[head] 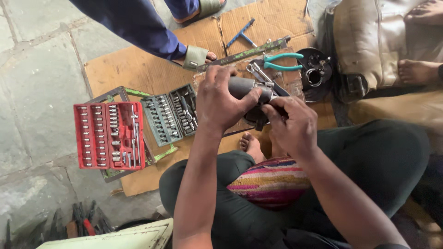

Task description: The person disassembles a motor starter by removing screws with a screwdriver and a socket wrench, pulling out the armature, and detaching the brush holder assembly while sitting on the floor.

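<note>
My left hand (221,99) is wrapped around a grey cylindrical metal part (244,86), gripping it from above. My right hand (290,122) pinches the dark end of the same part, fingers closed on it just right of the left thumb. The part hangs above my bare foot (251,146) and the cardboard sheet (138,69). What lies under the hands is hidden.
A red socket set case (110,135) and a grey one (170,113) lie open at left. Green-handled pliers (282,61), a wrench (254,70), a blue T-handle tool (241,33) and a black round part (316,69) sit beyond. Another person's sandalled feet (196,56) stand at top.
</note>
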